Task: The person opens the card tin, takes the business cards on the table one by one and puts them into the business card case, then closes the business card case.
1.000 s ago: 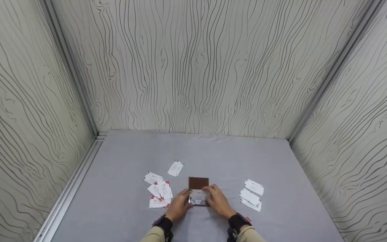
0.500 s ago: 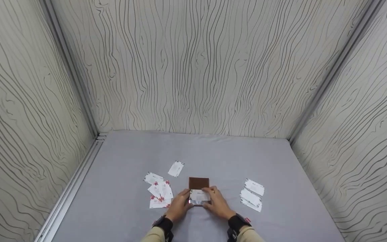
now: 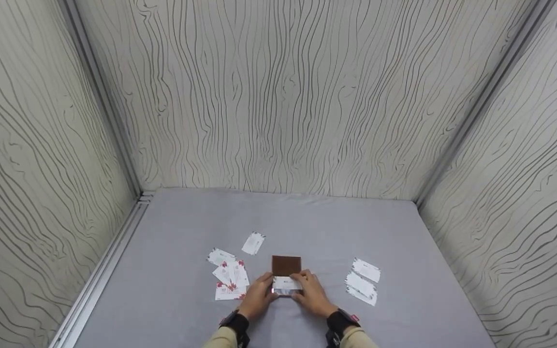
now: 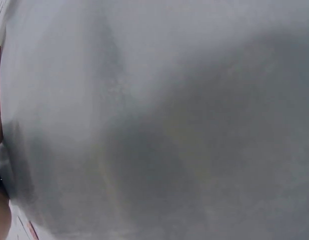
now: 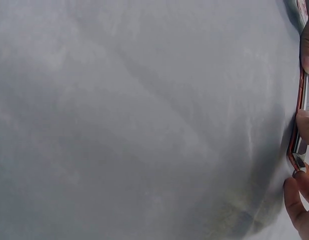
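Note:
A brown card holder [image 3: 286, 264] lies opened out on the table, its far flap bare. On its near half a white business card [image 3: 285, 282] sits partly under a shiny clear strip. My left hand [image 3: 257, 296] grips the holder's left side, thumb at the near corner. With my right hand [image 3: 313, 296] I hold the right side; the index finger touches the card's far edge and the thumb rests at the holder's near edge. In the right wrist view the holder's brown edge [image 5: 299, 100] shows between fingertips. The left wrist view catches only slivers of fingers and holder.
Left of the holder are overlapping red-flowered cards [image 3: 230, 290], a white card [image 3: 221, 256] above them, and a lone card [image 3: 253, 243] farther back. Several white cards [image 3: 361, 287] lie on the right. Wood-patterned panels [image 3: 278, 96] enclose the grey cloth-covered table [image 3: 186, 217].
The card has slid toward me, so its far edge sits lower on the holder. My right fingers have moved slightly nearer with it; the left hand has stayed in place.

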{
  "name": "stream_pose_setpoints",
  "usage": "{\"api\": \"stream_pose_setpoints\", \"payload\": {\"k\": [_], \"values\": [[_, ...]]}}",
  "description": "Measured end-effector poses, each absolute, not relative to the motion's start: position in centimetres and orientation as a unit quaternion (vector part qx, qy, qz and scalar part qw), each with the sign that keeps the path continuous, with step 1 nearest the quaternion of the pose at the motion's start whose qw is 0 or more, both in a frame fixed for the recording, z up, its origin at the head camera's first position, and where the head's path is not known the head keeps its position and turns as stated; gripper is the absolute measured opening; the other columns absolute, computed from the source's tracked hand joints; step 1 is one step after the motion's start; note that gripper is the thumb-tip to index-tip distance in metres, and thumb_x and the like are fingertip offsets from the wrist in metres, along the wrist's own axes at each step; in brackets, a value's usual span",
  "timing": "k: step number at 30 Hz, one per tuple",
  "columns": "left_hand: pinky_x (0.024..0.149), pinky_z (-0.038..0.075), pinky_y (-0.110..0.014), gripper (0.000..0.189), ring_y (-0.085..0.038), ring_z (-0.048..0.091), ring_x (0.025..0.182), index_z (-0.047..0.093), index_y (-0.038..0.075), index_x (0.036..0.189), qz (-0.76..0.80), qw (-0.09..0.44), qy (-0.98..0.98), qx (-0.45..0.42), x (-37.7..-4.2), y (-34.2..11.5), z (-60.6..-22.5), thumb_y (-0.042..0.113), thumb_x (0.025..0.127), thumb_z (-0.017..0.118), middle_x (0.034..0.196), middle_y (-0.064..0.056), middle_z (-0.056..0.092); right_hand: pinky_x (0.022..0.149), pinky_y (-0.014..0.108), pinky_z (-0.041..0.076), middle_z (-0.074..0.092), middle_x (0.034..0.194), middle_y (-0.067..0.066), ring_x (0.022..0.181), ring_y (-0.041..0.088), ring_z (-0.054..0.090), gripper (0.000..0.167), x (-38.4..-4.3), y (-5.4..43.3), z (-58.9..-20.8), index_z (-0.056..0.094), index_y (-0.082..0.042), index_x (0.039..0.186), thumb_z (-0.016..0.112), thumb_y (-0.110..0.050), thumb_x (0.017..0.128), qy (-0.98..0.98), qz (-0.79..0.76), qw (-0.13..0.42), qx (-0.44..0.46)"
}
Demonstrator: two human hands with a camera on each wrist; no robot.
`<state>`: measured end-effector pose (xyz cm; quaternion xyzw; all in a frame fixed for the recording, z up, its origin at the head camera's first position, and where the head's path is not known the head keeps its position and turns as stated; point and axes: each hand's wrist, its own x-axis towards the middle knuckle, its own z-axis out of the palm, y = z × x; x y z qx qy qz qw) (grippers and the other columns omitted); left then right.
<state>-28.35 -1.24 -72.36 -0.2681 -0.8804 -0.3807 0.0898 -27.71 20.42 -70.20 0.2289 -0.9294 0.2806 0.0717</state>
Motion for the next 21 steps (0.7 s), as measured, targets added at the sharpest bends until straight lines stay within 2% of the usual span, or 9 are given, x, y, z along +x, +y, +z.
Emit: {"api": "stream_pose_setpoints", "payload": {"k": [6, 21], "values": [[0.104, 0.043, -0.050, 0.048, -0.044, 0.053, 0.123, 0.057, -0.017, 0.124, -0.378, 0.093, -0.880, -0.272, -28.24, -1.30, -72.29, 0.006, 0.085, 0.074, 0.130, -0.029, 0.056, 0.086, 0.043, 0.047, 0.049, 0.120, 0.014, 0.101, 0.033, 0.052, 0.048, -27.62, 20.41, -70.26, 0.061, 0.001, 0.123, 0.080, -0.011, 0.080, -0.926, 0.272, 0.090, 0.245], [0.104, 0.043, -0.051, 0.048, -0.044, 0.053, 0.122, 0.058, -0.017, 0.124, -0.380, 0.085, -0.883, -0.263, -28.16, -1.25, -72.07, 0.006, 0.084, 0.075, 0.131, -0.029, 0.056, 0.088, 0.044, 0.046, 0.051, 0.120, 0.013, 0.103, 0.034, 0.051, 0.048, -27.62, 20.40, -70.08, 0.061, 0.002, 0.126, 0.077, -0.012, 0.083, -0.936, 0.250, 0.068, 0.239]]}}
